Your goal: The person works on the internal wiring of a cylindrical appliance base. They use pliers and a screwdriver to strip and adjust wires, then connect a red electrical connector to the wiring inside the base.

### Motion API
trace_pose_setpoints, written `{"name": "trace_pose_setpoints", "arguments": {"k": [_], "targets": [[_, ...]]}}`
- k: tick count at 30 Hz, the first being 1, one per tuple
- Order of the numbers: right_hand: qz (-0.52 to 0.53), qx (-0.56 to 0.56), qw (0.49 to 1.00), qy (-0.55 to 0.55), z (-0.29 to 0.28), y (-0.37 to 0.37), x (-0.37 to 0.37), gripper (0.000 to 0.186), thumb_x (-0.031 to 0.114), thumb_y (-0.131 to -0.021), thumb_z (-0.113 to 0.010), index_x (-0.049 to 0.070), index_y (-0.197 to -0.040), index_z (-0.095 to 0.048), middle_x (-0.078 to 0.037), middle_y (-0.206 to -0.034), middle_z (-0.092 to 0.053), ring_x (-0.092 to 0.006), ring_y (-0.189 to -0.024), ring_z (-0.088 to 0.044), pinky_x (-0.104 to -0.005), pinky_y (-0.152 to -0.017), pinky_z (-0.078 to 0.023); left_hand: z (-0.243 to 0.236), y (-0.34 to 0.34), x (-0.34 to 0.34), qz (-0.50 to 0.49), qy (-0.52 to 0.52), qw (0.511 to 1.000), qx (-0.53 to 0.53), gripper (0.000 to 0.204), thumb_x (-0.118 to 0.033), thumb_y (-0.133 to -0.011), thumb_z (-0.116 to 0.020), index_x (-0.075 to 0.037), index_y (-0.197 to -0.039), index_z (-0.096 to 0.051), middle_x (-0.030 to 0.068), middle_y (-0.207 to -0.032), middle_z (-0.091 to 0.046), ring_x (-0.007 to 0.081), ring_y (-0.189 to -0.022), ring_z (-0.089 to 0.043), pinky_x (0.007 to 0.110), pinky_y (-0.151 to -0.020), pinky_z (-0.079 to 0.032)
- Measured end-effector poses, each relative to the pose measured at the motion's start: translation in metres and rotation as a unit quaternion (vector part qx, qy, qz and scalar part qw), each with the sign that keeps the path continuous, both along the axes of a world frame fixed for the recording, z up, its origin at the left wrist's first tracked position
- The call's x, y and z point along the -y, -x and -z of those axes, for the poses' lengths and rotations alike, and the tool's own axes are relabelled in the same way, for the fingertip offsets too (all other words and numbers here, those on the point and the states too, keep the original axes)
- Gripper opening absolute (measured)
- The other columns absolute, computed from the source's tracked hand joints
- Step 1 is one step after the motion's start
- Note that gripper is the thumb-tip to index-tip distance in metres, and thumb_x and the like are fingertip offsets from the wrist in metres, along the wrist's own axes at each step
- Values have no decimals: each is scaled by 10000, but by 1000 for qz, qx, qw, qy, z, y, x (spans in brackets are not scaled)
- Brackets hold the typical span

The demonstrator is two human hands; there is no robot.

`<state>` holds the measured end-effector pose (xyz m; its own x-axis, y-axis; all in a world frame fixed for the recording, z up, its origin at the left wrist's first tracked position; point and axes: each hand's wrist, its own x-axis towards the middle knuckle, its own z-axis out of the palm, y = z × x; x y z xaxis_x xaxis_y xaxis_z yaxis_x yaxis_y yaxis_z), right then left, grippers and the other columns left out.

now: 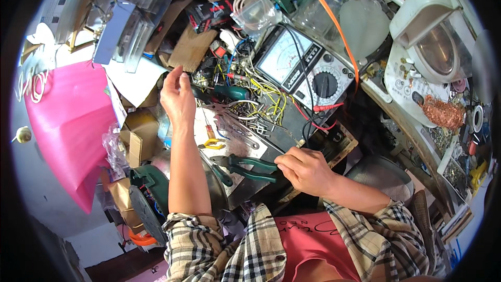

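My left hand (178, 96) is raised over the left side of the cluttered bench, its fingers loosely extended and holding nothing visible. A green-handled screwdriver (232, 92) lies just right of it among wires. My right hand (305, 169) is closed at the bench's near edge; what its fingertips pinch, if anything, is too small to make out. Green-handled pliers (250, 168) lie with spread handles, one handle end meeting the right fingertips. Left of them are another green-handled tool (221, 175) and small yellow-handled pliers (212, 144). A bare metal plate (237, 143) lies beneath.
An analog multimeter (308, 70) stands behind the right hand, its leads trailing down. Tangled wires (271, 102) cover the bench middle. An orange cable (334, 18) arcs down on the right. Pink sheeting (73, 120) hangs left; a copper wire bundle (443, 112) sits far right.
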<state>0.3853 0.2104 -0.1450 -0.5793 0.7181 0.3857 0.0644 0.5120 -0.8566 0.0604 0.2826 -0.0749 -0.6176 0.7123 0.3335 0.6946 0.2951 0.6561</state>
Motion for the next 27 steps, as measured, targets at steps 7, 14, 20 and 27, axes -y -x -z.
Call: {"name": "trace_pose_setpoints", "arguments": {"k": [7,14,20,27], "targets": [[-11,60,998,-14,-18,-9,-12,113,96,-861,-723,90,-941,-644,-36,-829,-576,-239,-667,-651,-340,-615,-540,-6,24,-26,-27,106,974,-199,362,-107,-915,-576,-17,-1258,-646,216,-1229,-661,397,-1127,-623,449,-992,-485],[-25,118,992,-24,-42,-17,-34,97,100,-875,-710,95,-935,-635,-44,-810,-555,-259,-646,-638,-359,-584,-525,-8,26,-35,5,98,948,-302,336,-86,-913,-566,-20,-1226,-669,212,-1233,-660,393,-1112,-632,465,-987,-493],[-53,133,990,-17,-52,-8,-55,71,108,-892,-698,98,-941,-647,-52,-810,-555,-266,-635,-632,-365,-565,-518,-25,28,-66,14,62,969,-238,313,-70,-926,-538,7,-1193,-682,235,-1181,-673,414,-1081,-643,460,-965,-501],[-128,143,977,92,-59,-6,-74,54,125,-917,-665,82,-949,-670,-74,-854,-618,-289,-686,-656,-385,-587,-533,-26,39,-101,-28,189,965,-180,327,-150,-932,-519,-18,-1154,-720,254,-1184,-680,402,-1130,-644,433,-1009,-498]]}}
